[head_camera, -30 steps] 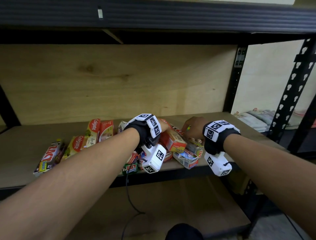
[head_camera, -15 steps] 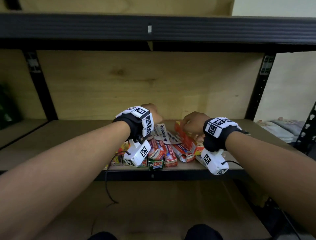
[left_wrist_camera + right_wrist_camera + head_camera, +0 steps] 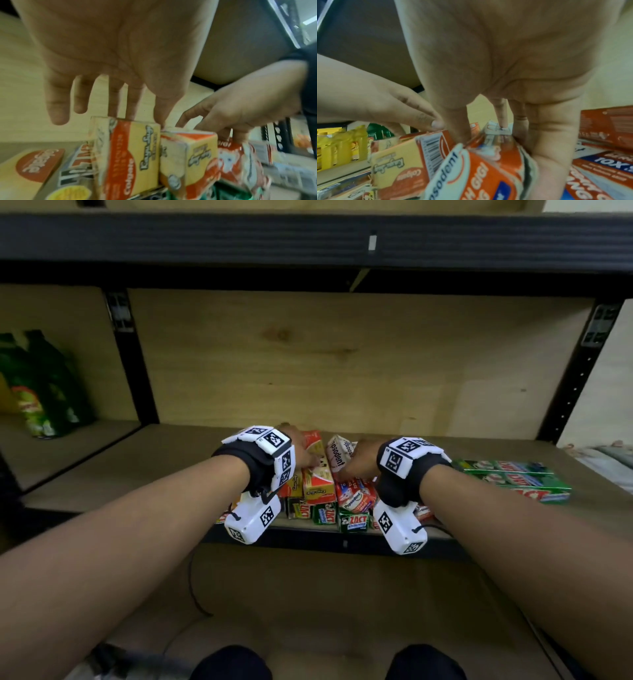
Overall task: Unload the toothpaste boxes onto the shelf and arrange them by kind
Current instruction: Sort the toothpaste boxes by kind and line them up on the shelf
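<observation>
The left hand (image 3: 109, 56) reaches down with its fingers nearly straight, the tips touching the far end of a yellow and orange box (image 3: 126, 155); it presses, and I see no clasp around the box. The right hand (image 3: 496, 75) has thumb and fingers curled round the end of a red and white box (image 3: 477, 166), pinching it just beside the yellow ones.

Both hands work in one mixed pile (image 3: 325, 501) at the front edge of the shelf (image 3: 137, 467). Yellow, red and green boxes lie jumbled there, some flat, some on edge, several stacked over the green ones at the lip.

To the right of the pile, a few green boxes (image 3: 517, 481) lie side by side in a neat row, apart from the heap. That looks like the one kind already sorted.

So the unloading seems mostly done, since the boxes I can see are on the shelf. The sorting looks barely begun: the yellow and red kinds are not yet separated, and green ones remain in the pile.
</observation>
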Available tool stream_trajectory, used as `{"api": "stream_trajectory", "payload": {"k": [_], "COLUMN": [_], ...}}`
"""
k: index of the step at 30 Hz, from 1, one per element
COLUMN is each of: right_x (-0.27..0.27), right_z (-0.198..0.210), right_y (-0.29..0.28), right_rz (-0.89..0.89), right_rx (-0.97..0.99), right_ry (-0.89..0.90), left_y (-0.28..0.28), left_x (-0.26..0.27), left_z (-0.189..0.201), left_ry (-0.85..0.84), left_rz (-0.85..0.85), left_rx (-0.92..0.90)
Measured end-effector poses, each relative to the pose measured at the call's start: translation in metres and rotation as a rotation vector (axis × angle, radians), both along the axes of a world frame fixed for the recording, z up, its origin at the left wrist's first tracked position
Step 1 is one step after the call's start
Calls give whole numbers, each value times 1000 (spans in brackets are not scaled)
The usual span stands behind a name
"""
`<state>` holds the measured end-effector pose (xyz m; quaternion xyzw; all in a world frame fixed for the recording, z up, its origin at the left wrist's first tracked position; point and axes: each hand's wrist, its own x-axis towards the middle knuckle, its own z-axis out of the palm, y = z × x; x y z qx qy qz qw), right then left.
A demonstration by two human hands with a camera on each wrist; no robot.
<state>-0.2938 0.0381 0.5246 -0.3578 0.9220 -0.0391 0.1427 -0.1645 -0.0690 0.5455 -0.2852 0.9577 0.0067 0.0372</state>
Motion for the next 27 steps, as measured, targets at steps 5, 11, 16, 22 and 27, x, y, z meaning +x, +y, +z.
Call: {"api": "stream_trajectory", "payload": {"k": [5,11,16,22,27], "right_x": [27,18,8,-11,-22], "right_z": [14,18,19,22,30], "right_y": [12,27,32,43,62], "right_rz": [7,-4,1,-99,-92], "right_rx": [-28,-67,-94,-281,-344], "right_ry": [-26,-52,-102,-188,-154], "left_y": [0,-2,4,15,26], "left_x": [-5,-13,-14,-23,-22], "left_z": [-6,-12,-9,-10,-7], "left_ry": [9,10,-50,-58,-55], "left_rz": [-40,-69,-61,-99,-85], "left_rx": [-119,-140,-192,-174,-117]}}
